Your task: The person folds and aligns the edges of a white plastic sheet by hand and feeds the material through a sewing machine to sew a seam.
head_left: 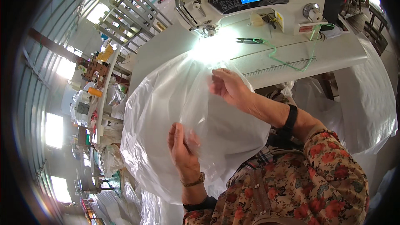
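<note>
A large translucent white plastic sheet [156, 104] spreads from beneath the head of a sewing machine [258, 6] down over the table's front edge toward my lap. Close to the brightly lit needle area, my right hand [228, 85] pinches a gathered fold of it, fingers closed. Lower and to the left, my left hand [183, 148] grips the sheet between thumb and fingers, some fingertips showing faintly through the film. The glare of the lamp hides the needle and the presser foot.
Thread snips [250, 41] lie on the sewing table [166, 43], tied to a green cord [273, 54]. A printed ruler [279, 67] runs along the front. More plastic sheeting [366, 96] hangs at right; a metal rack [131, 14] stands at far left.
</note>
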A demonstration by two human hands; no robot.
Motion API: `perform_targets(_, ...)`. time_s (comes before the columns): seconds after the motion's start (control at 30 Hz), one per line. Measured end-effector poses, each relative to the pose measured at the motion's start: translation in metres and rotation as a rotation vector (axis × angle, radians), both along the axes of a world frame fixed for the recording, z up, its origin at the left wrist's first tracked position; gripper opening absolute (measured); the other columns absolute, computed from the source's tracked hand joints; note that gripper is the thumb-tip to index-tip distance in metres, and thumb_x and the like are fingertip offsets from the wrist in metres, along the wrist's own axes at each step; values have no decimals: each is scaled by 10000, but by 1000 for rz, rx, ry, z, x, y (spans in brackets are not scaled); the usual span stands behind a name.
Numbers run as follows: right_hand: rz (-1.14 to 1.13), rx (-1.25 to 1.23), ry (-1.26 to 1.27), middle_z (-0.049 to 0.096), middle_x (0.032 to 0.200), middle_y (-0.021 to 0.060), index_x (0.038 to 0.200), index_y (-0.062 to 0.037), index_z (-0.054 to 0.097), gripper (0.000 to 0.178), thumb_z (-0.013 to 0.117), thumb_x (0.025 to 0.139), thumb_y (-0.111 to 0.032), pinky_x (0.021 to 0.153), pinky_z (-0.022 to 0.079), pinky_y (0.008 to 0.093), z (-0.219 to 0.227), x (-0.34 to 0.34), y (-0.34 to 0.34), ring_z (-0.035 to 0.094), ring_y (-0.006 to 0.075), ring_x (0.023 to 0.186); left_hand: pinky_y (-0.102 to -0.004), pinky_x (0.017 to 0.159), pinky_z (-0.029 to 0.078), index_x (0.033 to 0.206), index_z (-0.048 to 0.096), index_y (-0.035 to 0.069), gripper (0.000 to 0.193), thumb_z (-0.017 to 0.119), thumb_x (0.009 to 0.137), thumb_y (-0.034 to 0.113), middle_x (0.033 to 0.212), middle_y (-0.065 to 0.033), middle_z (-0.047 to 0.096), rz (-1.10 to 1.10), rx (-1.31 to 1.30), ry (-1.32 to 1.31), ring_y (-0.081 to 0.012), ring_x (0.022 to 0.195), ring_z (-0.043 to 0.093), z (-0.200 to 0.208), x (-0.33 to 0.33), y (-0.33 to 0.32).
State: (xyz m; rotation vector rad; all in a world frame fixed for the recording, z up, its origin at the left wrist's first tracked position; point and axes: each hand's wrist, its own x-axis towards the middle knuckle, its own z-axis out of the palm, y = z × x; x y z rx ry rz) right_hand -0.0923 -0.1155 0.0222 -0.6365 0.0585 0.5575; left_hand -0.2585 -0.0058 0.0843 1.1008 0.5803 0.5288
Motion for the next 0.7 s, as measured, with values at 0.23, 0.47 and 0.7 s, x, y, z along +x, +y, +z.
perform_targets(0.23, 366, 120, -6, 569, 763, -24, 934, -141, 542, 72, 591, 941, -194, 631, 474, 240, -27, -47, -22, 541, 95, 625, -172, 518, 394, 834, 571, 77, 133, 626, 915, 167, 693, 55, 544, -347, 429, 40, -23, 575, 455, -42, -22, 22)
perform_targets(0.47, 322, 151, 1, 635, 819, -4, 915, -120, 583, 84, 612, 930, -198, 766, 531, 293, -6, -67, -26, 643, 116, 763, -188, 484, 431, 919, 598, 84, 89, 622, 921, 170, 776, 22, 607, -170, 64, 43, -57, 608, 544, -20, -28, 5)
perform_targets(0.7, 412, 198, -43, 635, 871, 6, 946, -107, 571, 119, 603, 937, -221, 796, 523, 320, -36, -77, -48, 627, 119, 807, -196, 535, 478, 970, 623, 90, 77, 625, 917, 146, 838, 12, 631, -224, 50, 77, -69, 664, 581, -43, -38, 17)
